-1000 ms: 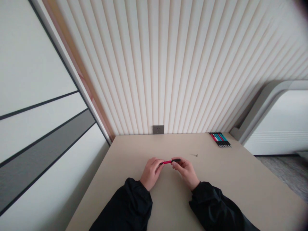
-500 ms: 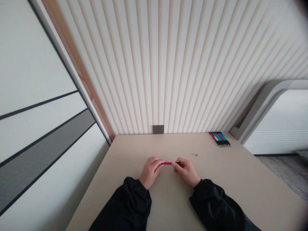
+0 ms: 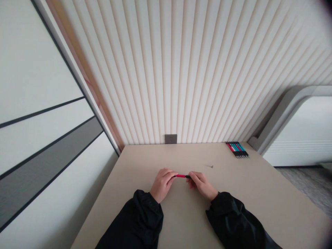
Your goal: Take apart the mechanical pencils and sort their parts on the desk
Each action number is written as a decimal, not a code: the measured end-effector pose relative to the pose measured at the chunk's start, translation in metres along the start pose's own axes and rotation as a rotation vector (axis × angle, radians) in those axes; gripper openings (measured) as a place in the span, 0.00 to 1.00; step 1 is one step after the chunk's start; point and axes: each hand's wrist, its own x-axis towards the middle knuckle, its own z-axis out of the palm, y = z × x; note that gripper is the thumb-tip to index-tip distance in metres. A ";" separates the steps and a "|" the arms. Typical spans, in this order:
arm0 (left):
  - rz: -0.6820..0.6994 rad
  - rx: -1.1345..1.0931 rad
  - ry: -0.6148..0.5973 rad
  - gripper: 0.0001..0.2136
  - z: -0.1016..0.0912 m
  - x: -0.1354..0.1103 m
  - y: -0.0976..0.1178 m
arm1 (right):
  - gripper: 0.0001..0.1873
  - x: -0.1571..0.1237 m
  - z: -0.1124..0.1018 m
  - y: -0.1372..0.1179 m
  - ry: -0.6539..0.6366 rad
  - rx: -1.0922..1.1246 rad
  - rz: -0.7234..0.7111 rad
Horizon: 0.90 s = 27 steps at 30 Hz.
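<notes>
Between my two hands a slim red pen with black ends is held level, just above the table. My left hand pinches its left end between thumb and fingers. On the black right end, the thumb and fingers of my right hand are closed. Both tips of the pen are covered by my fingers. A small greyish piece, too small to name, stands on the table beyond my right hand.
Several red, teal and black pens lie side by side at the table's far right corner. Behind the beige table rises a ribbed wall with a dark socket. A white cabinet borders the left side.
My right hand has slid slightly right along the pen, so more of its black end shows. The left hand stays in place, still pinching the left end.
</notes>
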 end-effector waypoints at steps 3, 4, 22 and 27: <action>0.025 -0.003 -0.013 0.09 0.000 0.000 -0.001 | 0.29 0.000 -0.002 0.000 -0.032 -0.048 0.016; 0.030 -0.001 -0.014 0.09 -0.001 -0.001 -0.001 | 0.30 0.000 -0.002 0.001 -0.046 -0.051 0.038; -0.050 -0.029 0.082 0.09 -0.002 0.001 -0.004 | 0.19 0.003 -0.005 0.001 0.102 -0.060 -0.094; 0.010 0.010 0.071 0.08 -0.002 0.001 -0.002 | 0.29 0.003 -0.002 0.004 0.113 -0.134 -0.027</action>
